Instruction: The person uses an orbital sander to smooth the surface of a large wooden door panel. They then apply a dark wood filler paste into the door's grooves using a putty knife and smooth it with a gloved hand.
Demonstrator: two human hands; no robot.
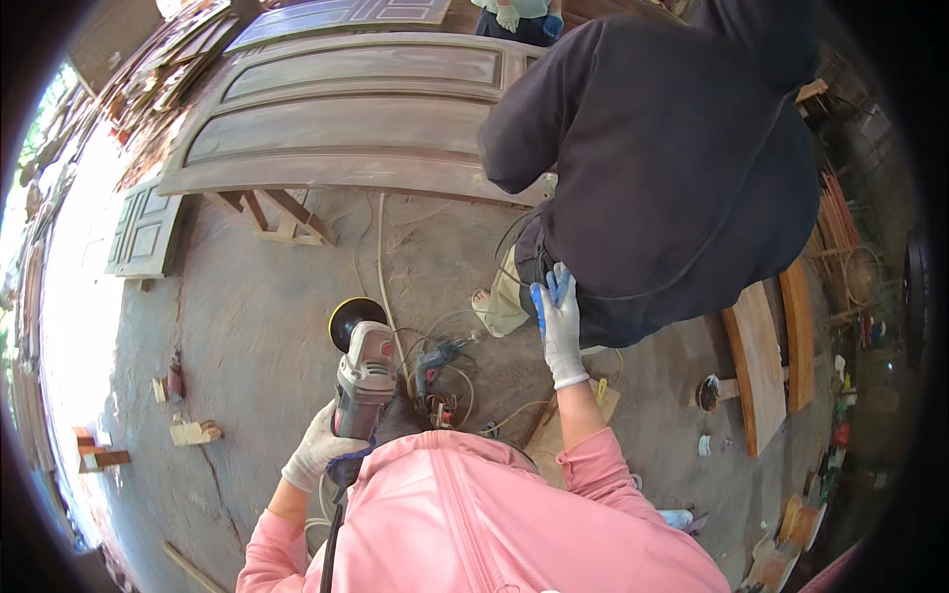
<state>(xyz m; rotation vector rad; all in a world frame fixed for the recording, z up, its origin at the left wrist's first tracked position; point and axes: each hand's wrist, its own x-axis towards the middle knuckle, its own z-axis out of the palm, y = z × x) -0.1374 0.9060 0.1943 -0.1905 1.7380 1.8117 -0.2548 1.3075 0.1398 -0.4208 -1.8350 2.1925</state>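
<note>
My left hand [314, 447], in a white and blue work glove, is closed around the body of an angle grinder [366, 381]. A round black disc pad [356, 318] with a yellow rim sits on the grinder's head, pointing away from me. My right hand [561, 331], gloved the same way, reaches forward to the waist of a person in a dark top [682, 168]. Its fingers are stretched out and slightly apart beside that person's clothing and a thin black cable [506, 242]. Whether the fingertips touch is hard to tell.
Ahead lies a large panelled wooden door [346, 124] on wooden supports [297, 219]. A blue power tool [431, 366] and tangled cables lie on the floor by my feet. Curved wooden boards [756, 371] stand at right. Another gloved person [507, 18] is beyond the door.
</note>
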